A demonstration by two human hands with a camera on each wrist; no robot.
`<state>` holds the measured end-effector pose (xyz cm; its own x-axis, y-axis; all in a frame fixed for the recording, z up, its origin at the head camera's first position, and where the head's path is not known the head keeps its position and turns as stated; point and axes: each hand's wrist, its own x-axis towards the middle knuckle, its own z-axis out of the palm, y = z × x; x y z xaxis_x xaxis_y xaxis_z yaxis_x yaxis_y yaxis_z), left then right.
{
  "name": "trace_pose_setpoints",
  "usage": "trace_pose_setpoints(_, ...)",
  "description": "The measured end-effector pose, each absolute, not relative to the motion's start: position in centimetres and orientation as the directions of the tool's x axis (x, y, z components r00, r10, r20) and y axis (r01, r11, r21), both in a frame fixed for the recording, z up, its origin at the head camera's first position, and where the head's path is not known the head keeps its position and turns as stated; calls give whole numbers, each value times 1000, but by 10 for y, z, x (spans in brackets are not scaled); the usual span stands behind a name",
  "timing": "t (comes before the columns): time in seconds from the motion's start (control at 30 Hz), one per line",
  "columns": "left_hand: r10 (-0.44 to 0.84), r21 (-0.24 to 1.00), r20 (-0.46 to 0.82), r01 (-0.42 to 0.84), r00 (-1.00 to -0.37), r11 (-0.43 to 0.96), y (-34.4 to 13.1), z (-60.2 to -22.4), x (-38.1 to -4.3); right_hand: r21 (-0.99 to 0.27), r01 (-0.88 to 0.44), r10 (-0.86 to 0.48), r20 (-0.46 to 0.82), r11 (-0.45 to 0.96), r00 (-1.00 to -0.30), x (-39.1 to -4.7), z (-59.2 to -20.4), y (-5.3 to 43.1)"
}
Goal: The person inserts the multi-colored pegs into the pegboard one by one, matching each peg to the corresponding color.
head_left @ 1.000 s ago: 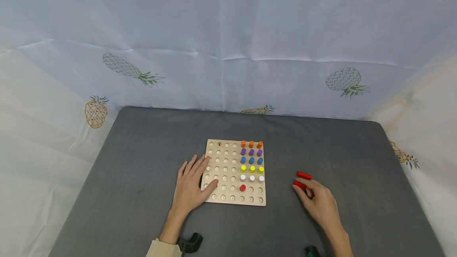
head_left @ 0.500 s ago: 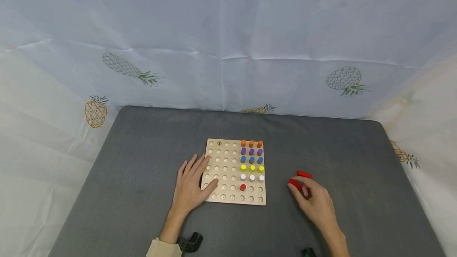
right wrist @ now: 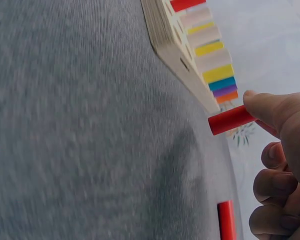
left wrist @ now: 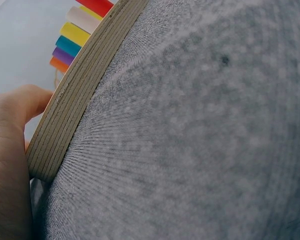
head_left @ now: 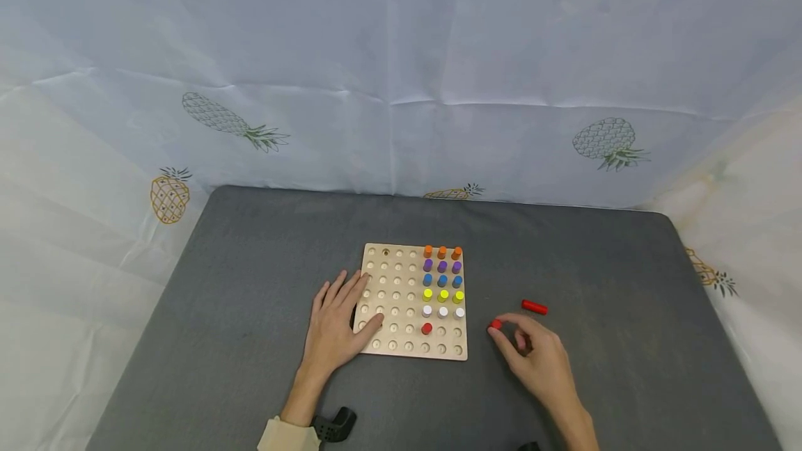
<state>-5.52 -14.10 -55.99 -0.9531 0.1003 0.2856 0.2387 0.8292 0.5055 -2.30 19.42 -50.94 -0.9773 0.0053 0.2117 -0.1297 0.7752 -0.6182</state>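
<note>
A square wooden pegboard (head_left: pixel 401 350) lies on the dark grey table. Its three right columns carry rows of orange, purple, blue, yellow and white pegs, with a single red peg (head_left: pixel 427 329) below the white row. My left hand (head_left: pixel 335 329) rests on the board's left edge, fingers straight and spread, thumb over the lower left holes. Between thumb and fingertip my right hand (head_left: pixel 532 350) pinches another red peg (right wrist: pixel 232 120), just right of the board. In the right wrist view this peg is tilted and above the tabletop.
One more red peg (head_left: pixel 535 307) lies on its side on the table, beyond my right hand. Black wrist devices sit near both wrists, the left one (head_left: pixel 335 425) plainly visible. A pale curtain (head_left: pixel 388 145) with pineapple prints hangs behind the table.
My right hand has lifted the pinched red peg from beside the other loose one and moved it left toward the board, turning it more upright. The left hand stays in place.
</note>
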Motion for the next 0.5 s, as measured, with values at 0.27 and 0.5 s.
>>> trace_pose_setpoints(0.27, 102, 508, 282, 239, -954, 828, -141, -560, -55, -628, -163, -26, 221, 761, -975, -21, -506, 180)
trace_pose_setpoints(0.5, 100, 511, 279, 236, -955, 826, -141, -560, -55, -643, -183, -56, 212, 744, -976, -21, -505, 166)
